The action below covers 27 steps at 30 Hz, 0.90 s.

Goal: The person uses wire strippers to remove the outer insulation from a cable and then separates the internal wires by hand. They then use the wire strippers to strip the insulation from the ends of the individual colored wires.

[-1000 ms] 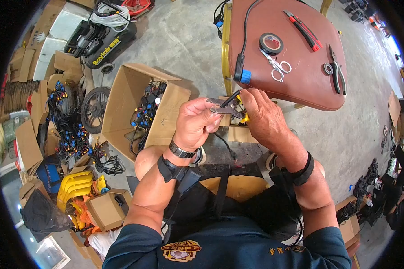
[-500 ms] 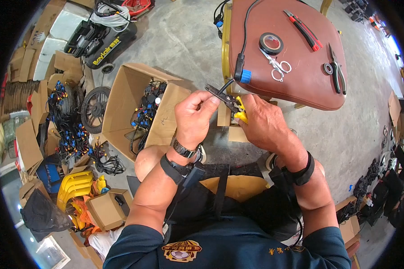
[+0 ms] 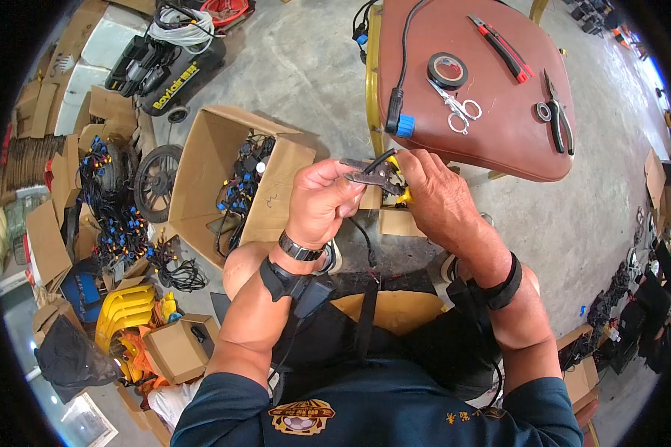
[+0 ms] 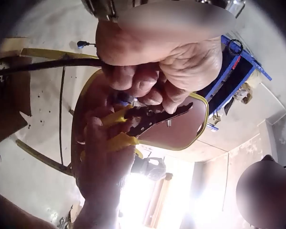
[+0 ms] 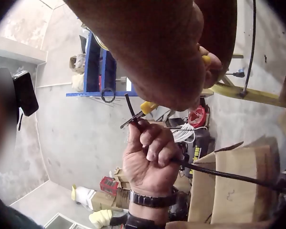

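Between both hands, in front of the chair, is a pair of wire strippers (image 3: 376, 176) with yellow handles and flat dark blades with small holes. My right hand (image 3: 441, 192) grips the handles, its fingers curled round them. My left hand (image 3: 317, 200) holds a black cable, its thumb and fingers right at the blades. A short end of the cable (image 5: 129, 105) sticks up past the blades in the right wrist view. From the left fist the cable's longer part (image 5: 219, 174) runs off sideways. Its tail hangs below the hands in the head view.
On the brown chair seat (image 3: 499, 141) lie black tape (image 3: 447, 70), scissors (image 3: 458, 112), a red utility knife (image 3: 503, 51), pliers (image 3: 556, 115) and a cable with a blue connector (image 3: 405, 125). A carton (image 3: 279, 197) of cables stands left of the hands. An air compressor (image 3: 168, 74) is farther back.
Half a second ago the strippers were tilted, blades toward the upper left; now they lie flatter, with the cable end pointing up past them. The left hand turned, and its fingers show below the thumb again.
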Available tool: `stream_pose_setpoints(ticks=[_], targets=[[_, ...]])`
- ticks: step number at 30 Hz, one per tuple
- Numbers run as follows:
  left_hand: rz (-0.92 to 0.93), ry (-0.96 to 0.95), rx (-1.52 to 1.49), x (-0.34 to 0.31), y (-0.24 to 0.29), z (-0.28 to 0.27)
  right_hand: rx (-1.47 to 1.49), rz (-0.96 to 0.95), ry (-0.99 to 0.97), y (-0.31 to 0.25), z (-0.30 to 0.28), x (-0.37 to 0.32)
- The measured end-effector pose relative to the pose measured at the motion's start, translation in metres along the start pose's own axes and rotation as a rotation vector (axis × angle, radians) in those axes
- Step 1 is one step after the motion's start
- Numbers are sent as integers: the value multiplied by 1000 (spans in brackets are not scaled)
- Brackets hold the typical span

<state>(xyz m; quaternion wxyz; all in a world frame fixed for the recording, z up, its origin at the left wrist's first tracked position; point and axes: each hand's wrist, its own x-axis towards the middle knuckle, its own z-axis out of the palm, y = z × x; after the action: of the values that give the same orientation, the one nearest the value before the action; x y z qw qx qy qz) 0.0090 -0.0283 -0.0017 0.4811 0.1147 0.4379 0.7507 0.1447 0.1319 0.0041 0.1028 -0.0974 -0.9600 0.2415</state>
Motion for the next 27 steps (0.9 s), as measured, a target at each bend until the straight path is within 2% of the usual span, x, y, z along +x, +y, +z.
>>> stream_pose_setpoints(ticks=[3, 9, 12, 15, 18, 21, 27], targets=[[-28, -65, -71, -1, 2, -1, 2, -18, 26, 0, 0, 0], [-43, -68, -49, 3, 1, -6, 4, -14, 12, 0, 1, 0], [37, -22, 80, 7, -1, -8, 68, 35, -25, -3, -3, 0], [95, 198, 412, 7, 1, 5, 106, 101, -75, -8, -7, 2], [230, 273, 619, 9, -7, 8, 104, 150, -137, -10, -10, 3], [252, 276, 588, 8, -10, 4, 105, 143, -156, -11, -9, 3], [159, 83, 302, 2, -3, 0, 41, 45, -43, -3, 2, -2]])
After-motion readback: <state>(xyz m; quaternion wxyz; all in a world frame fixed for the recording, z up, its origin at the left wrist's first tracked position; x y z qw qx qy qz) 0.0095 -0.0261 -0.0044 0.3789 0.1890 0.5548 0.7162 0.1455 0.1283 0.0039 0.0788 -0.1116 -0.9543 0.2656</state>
